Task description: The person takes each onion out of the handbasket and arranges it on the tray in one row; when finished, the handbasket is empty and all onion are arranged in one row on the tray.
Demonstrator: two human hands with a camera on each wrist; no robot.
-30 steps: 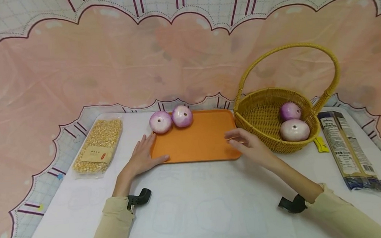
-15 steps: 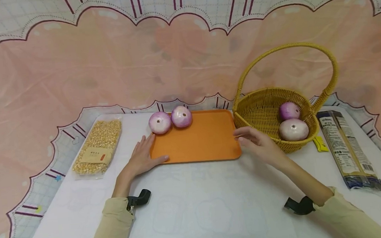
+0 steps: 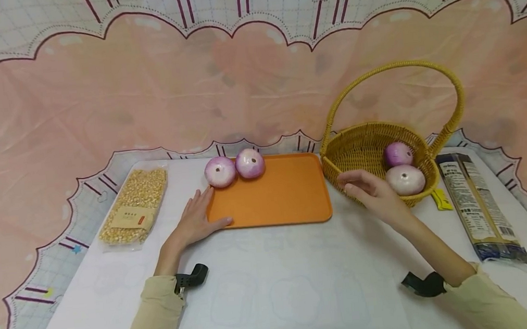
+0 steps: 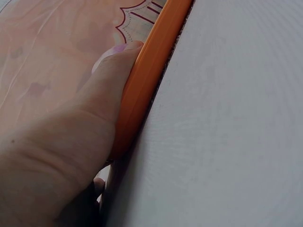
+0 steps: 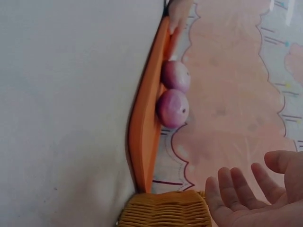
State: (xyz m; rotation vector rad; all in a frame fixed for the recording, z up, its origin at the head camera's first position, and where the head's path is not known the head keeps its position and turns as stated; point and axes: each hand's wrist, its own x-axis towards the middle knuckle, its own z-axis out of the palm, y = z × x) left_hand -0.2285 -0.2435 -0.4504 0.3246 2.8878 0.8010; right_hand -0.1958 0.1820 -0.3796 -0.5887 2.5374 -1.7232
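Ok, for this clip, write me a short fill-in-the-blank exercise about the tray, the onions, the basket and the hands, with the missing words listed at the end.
1. The tray that the left grip touches is coloured ____.
2. Inside the basket there are exactly ____ onions.
3. In the head view, the packet of corn kernels lies to the ____ of the tray.
4. The right grip, beside the basket, holds ____.

Missing words: orange; two; left; nothing.
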